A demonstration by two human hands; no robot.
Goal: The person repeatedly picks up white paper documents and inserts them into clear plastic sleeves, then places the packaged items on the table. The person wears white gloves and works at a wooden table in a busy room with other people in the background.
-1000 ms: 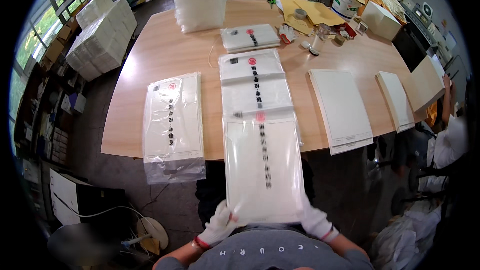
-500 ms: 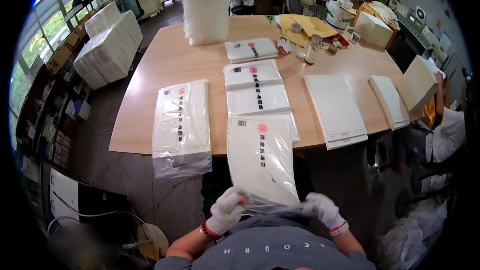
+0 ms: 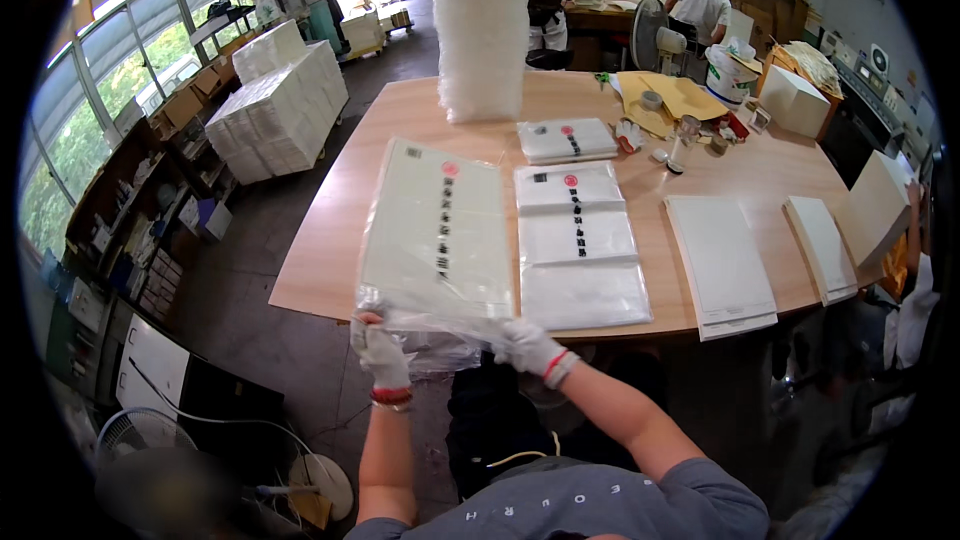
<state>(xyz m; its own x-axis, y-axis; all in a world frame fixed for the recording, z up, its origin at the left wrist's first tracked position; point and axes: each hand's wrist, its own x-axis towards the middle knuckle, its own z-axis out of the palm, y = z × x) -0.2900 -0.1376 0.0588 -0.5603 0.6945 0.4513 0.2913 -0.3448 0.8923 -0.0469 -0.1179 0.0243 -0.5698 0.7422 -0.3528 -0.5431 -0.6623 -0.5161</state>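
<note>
A clear plastic bag filled with a stack of white paper (image 3: 425, 225), printed with a red round mark and a column of black characters, is held at the left of the table over the pile of filled bags. My left hand (image 3: 382, 352), in a white glove, grips its near left corner. My gloved right hand (image 3: 530, 348) grips the near right corner of the same bag. Loose film gathers between the hands, partly blurred. Just right of it lies a flat pile of empty printed plastic bags (image 3: 582, 290), with a folded pile of bags (image 3: 567, 142) behind.
Stacks of white paper (image 3: 720, 260) and a narrower one (image 3: 820, 245) lie on the right of the table (image 3: 330, 240). A tall white bundle (image 3: 478, 30) stands at the back. Tape, brown paper (image 3: 675, 100) and a jar sit far right. Another person's arm (image 3: 912, 230) shows at the right edge.
Both hands have carried the filled bag from in front of my body forward and left, over the left pile. The view has shifted too, so the table sits farther right.
</note>
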